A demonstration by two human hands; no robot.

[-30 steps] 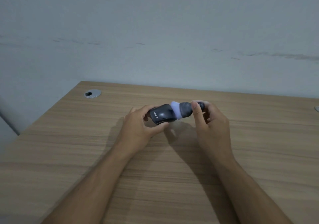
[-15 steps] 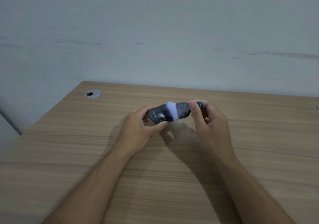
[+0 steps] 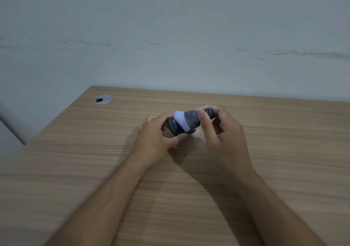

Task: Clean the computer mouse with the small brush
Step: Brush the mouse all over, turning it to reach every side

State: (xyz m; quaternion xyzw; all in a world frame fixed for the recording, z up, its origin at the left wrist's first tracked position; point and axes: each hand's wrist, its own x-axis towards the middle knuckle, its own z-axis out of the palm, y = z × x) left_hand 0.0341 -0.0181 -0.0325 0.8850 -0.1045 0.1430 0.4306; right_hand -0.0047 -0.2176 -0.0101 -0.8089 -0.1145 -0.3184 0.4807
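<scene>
A dark computer mouse (image 3: pixel 175 126) with white lettering on its side is held just above the wooden desk (image 3: pixel 75 166) by my left hand (image 3: pixel 158 137), thumb under it and fingers behind. My right hand (image 3: pixel 220 132) grips the dark handle of a small brush (image 3: pixel 191 119). The brush's pale bristle tip lies across the top of the mouse, covering most of it. The end of the handle is hidden in my right fingers.
A round silver cable grommet (image 3: pixel 103 99) sits in the desk's far left corner. A plain grey wall stands right behind the desk's back edge. The desk's left edge runs diagonally toward me.
The brush tip has slid leftward over the top of the mouse, from its right end toward the lettered side. Both hands stayed roughly in place.
</scene>
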